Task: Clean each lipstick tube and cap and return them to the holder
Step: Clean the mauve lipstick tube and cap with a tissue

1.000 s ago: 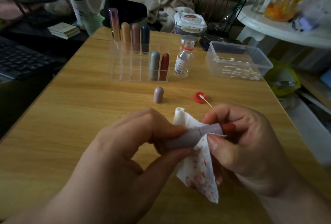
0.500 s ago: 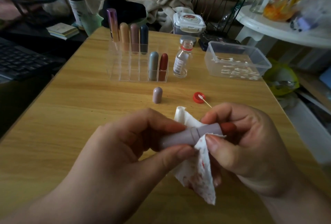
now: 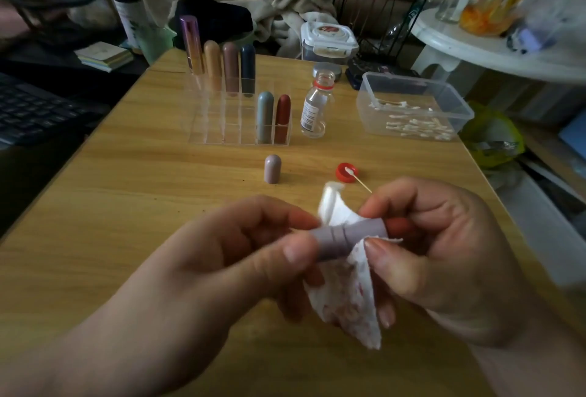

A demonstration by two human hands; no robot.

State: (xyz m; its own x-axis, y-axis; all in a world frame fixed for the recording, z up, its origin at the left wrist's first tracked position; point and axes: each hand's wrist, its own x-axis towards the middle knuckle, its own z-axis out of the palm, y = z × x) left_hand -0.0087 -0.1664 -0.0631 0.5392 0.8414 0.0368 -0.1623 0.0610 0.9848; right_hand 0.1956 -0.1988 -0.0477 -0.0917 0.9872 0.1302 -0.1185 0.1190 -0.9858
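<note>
Left hand (image 3: 222, 263) is curled round the base of a mauve lipstick tube (image 3: 345, 236), held level above the near edge of the table (image 3: 95, 206). A stained tissue (image 3: 348, 301) is pinched against the tube's other end by the right hand (image 3: 444, 254). Mid-table, the matching cap (image 3: 272, 169) is stood upright, with a red lid (image 3: 344, 173) and cotton swab (image 3: 363, 184) to its right. Farther back, six lipsticks are kept in the clear holder (image 3: 222, 130), beside a small bottle (image 3: 315, 108).
</note>
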